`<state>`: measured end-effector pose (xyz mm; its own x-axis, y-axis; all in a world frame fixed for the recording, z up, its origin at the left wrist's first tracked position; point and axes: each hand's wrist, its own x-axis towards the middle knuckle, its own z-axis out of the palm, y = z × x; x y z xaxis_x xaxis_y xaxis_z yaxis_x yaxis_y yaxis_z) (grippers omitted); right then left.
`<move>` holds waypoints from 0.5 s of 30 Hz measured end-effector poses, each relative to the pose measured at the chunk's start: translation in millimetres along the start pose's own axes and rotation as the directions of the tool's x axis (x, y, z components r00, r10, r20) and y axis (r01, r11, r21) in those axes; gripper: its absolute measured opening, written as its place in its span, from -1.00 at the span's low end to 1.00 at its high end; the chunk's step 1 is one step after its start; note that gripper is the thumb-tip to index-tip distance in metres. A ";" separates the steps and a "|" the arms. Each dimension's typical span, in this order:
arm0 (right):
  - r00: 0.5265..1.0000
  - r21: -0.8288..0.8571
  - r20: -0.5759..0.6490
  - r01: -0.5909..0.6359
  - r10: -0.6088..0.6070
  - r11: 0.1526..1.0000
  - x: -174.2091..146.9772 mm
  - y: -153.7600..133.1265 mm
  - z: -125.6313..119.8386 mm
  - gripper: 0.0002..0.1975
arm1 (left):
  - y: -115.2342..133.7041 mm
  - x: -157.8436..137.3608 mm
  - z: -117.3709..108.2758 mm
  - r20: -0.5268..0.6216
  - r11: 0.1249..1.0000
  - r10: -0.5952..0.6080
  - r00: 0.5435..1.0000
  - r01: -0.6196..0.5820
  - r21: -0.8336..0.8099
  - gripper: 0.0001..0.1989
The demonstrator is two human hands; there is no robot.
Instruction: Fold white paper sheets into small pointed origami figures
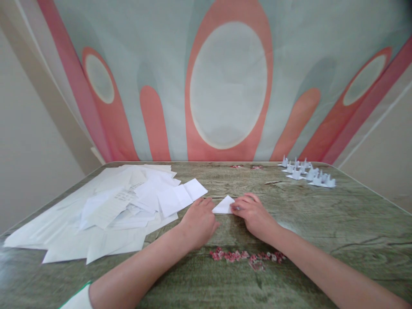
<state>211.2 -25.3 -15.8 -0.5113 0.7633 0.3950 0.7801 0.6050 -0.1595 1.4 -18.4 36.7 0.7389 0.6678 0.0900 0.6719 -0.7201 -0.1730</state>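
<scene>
A small sheet of white paper folded into a triangle (224, 205) lies on the table between my hands, its peak pointing away from me. My right hand (255, 216) has its fingers closed on the right corner of the folded paper. At the left corner, my left hand (199, 221) is curled with its fingertips against the paper; part of that corner is hidden behind the fingers. Just beyond my left hand are blank white paper pieces (195, 189) at the edge of a big heap.
Loose sheets of paper (119, 210), some with printing, spread over the table's left side. Several small folded white paper figures (312, 174) stand at the far right. The wood-patterned table (337, 240) meets a patterned curtain (174, 56) at its far edge.
</scene>
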 end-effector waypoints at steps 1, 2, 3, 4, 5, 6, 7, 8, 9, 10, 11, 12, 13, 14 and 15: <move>1.000 -0.004 0.002 0.001 -0.001 1.000 0.0 0.1 -0.1 -0.73 | -0.3 -0.3 0.0 -0.001 1.000 0.005 1.000 -0.005 0.005 -0.72; 1.000 -0.009 0.000 -0.001 0.001 1.000 0.0 0.3 -0.2 -0.73 | -0.4 -0.7 0.0 -0.003 1.000 0.009 1.000 -0.009 0.010 -0.73; 1.000 -0.015 -0.003 -0.005 0.005 1.000 -0.1 0.4 -0.4 -0.73 | -0.5 -1.0 0.1 -0.004 1.000 0.012 1.000 -0.012 0.016 -0.74; 1.000 -0.021 -0.006 -0.010 0.010 1.000 -0.1 0.7 -0.6 -0.74 | -0.5 -1.2 0.1 -0.004 1.000 0.014 1.000 -0.014 0.021 -0.74; 1.000 -0.027 -0.007 -0.016 0.016 0.999 -0.1 0.9 -0.9 -0.74 | -0.4 -1.5 0.1 -0.001 1.000 0.014 1.000 -0.014 0.024 -0.75; 1.000 -0.034 -0.006 -0.022 0.021 0.999 -0.2 1.3 -1.3 -0.74 | -0.4 -1.8 0.1 0.003 1.000 0.016 1.000 -0.016 0.025 -0.76; 1.000 -0.040 -0.006 -0.026 0.026 0.999 -0.3 1.7 -1.7 -0.75 | -0.4 -2.1 0.0 0.007 1.000 0.018 1.000 -0.019 0.021 -0.76; 1.000 -0.045 -0.003 -0.029 0.028 0.999 -0.4 2.2 -2.3 -0.75 | -0.5 -2.4 -0.2 0.010 1.000 0.023 1.000 -0.023 0.012 -0.77; 1.000 -0.049 -0.001 -0.031 0.031 0.998 -0.5 2.6 -2.8 -0.75 | -0.8 -2.8 -0.4 0.007 1.000 0.026 1.000 -0.026 -0.001 -0.79; 0.999 -0.053 -0.001 -0.036 0.036 0.998 -0.6 3.0 -3.4 -0.75 | -1.5 -3.2 -0.8 0.001 1.000 0.026 1.000 -0.026 -0.018 -0.80; 0.999 -0.055 0.000 -0.040 0.040 0.998 -0.7 3.4 -4.0 -0.75 | -2.6 -3.6 -1.3 -0.005 0.999 0.023 1.000 -0.023 -0.037 -0.80; 0.999 -0.055 0.001 -0.043 0.043 0.998 -0.8 3.6 -4.5 -0.75 | -4.4 -4.1 -1.8 -0.008 0.998 0.023 1.000 -0.023 -0.055 -0.81; 0.999 -0.054 0.003 -0.046 0.046 0.997 -0.8 3.8 -4.9 -0.75 | -6.8 -4.5 -2.3 -0.002 0.997 0.025 1.000 -0.025 -0.074 -0.81; 0.999 -0.052 0.004 -0.048 0.048 0.998 -0.9 3.8 -5.2 -0.75 | -10.0 -4.8 -2.7 0.011 0.995 0.030 1.000 -0.028 -0.093 -0.80; 0.999 -0.048 0.002 -0.049 0.049 0.998 -1.0 3.8 -5.4 -0.74 | -13.7 -4.8 -2.9 0.027 0.993 0.047 0.999 -0.044 -0.113 -0.78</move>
<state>216.6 -25.0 -12.0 -0.4728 0.7927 0.3848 0.8208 0.5551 -0.1351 -11.3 -12.2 41.5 0.7680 0.6381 0.0553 0.6405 -0.7652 -0.0651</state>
